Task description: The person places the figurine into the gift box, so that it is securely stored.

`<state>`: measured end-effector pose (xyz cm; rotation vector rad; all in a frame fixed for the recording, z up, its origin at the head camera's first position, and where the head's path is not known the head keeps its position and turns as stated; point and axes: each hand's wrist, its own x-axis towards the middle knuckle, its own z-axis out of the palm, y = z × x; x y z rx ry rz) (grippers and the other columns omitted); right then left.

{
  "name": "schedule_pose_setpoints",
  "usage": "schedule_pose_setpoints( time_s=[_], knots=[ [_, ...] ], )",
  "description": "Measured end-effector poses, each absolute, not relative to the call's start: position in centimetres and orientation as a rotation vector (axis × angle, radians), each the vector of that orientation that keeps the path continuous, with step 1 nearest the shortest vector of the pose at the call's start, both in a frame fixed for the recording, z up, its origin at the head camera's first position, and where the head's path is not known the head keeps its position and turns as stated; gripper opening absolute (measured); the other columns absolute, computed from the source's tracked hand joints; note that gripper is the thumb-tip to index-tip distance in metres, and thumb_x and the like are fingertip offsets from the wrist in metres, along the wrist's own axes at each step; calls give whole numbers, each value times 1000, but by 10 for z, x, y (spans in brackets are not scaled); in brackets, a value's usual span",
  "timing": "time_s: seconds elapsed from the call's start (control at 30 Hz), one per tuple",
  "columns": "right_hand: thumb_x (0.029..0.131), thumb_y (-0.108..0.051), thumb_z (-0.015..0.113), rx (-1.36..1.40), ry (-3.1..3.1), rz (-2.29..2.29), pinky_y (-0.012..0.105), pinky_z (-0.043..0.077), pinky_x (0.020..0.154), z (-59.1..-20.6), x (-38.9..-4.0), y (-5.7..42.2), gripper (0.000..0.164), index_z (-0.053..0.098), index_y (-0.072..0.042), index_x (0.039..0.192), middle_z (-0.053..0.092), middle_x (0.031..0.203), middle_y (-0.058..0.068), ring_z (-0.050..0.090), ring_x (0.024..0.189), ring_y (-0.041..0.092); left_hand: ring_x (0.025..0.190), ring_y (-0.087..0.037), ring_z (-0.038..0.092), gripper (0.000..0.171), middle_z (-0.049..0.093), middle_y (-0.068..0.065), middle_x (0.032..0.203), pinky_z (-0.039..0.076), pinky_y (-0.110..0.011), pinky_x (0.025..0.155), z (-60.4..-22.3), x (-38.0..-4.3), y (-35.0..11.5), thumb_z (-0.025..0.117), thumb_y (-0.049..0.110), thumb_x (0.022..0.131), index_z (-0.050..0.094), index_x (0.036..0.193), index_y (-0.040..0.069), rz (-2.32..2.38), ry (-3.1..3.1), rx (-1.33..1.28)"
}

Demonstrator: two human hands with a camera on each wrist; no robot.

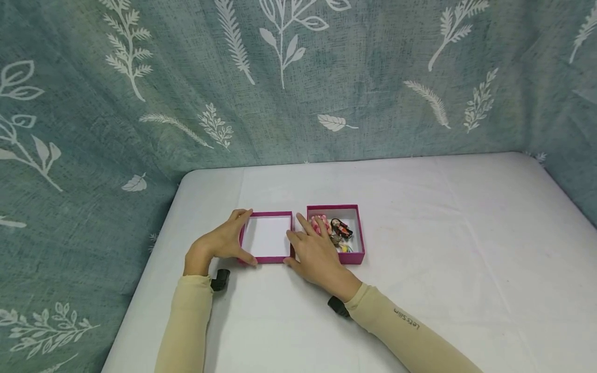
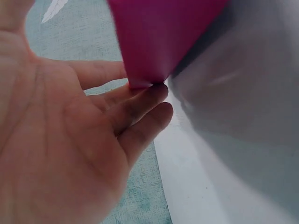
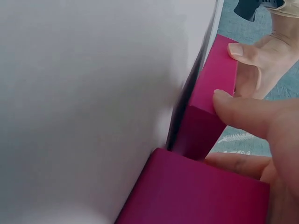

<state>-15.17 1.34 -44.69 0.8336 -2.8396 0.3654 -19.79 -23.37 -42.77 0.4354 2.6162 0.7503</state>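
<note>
A square magenta box lid (image 1: 267, 214) with a white inside lies open side up in the head view. At its left side my left hand (image 1: 223, 242) holds it, thumb at the front corner and fingers at the back. In the left wrist view the fingertips (image 2: 161, 113) meet the lid's lower edge (image 2: 145, 42). My right hand (image 1: 318, 257) grips its right side. The right thumb (image 3: 233, 109) presses near a corner of the lid (image 3: 210, 88). Right beside it stands a magenta box (image 1: 361, 233) with small toys in it, partly hidden by the right hand's fingers.
Inside the box lie a dark-haired doll figure (image 1: 342, 228), a pink patterned item (image 1: 319, 223) and a small yellow piece (image 1: 345, 248). A white cloth (image 1: 448, 248) covers the table. Green leaf-patterned fabric (image 1: 373, 93) hangs behind and at the sides.
</note>
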Motion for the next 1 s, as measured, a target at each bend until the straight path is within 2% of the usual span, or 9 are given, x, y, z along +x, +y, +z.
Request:
schedule_pose_setpoints(
  time_s=[0.37, 0.6, 0.83, 1.0],
  knots=[
    [84, -38, 75, 811, -2794, 537, 63, 22, 114, -443, -152, 17, 55, 64, -7, 128, 65, 129, 8, 37, 143, 30, 144, -35, 25, 131, 18, -16, 157, 30, -57, 113, -420, -192, -240, 92, 37, 61, 9, 158, 7, 854, 2651, 465],
    [86, -37, 73, 805, -2802, 632, 59, 25, 114, -436, -153, 21, 57, 59, -7, 133, 60, 136, 10, 36, 143, 31, 142, -32, 25, 130, 17, -12, 157, 29, -57, 114, -417, -191, -243, 91, 35, 62, 8, 159, 10, 982, 2642, 505],
    [90, -41, 68, 800, -2880, 853, 58, 23, 117, -422, -155, 32, 74, 41, -5, 148, 43, 151, 17, 32, 145, 33, 140, -30, 27, 127, 16, -7, 159, 31, -60, 111, -413, -188, -239, 91, 37, 64, 8, 159, 16, 1078, 2641, 549],
    [90, -41, 69, 805, -2892, 1055, 59, 25, 115, -415, -157, 42, 85, 27, -4, 154, 37, 155, 16, 35, 143, 35, 141, -30, 26, 125, 15, -6, 159, 30, -60, 112, -408, -185, -232, 90, 34, 66, 9, 159, 17, 1123, 2637, 576]
  ],
)
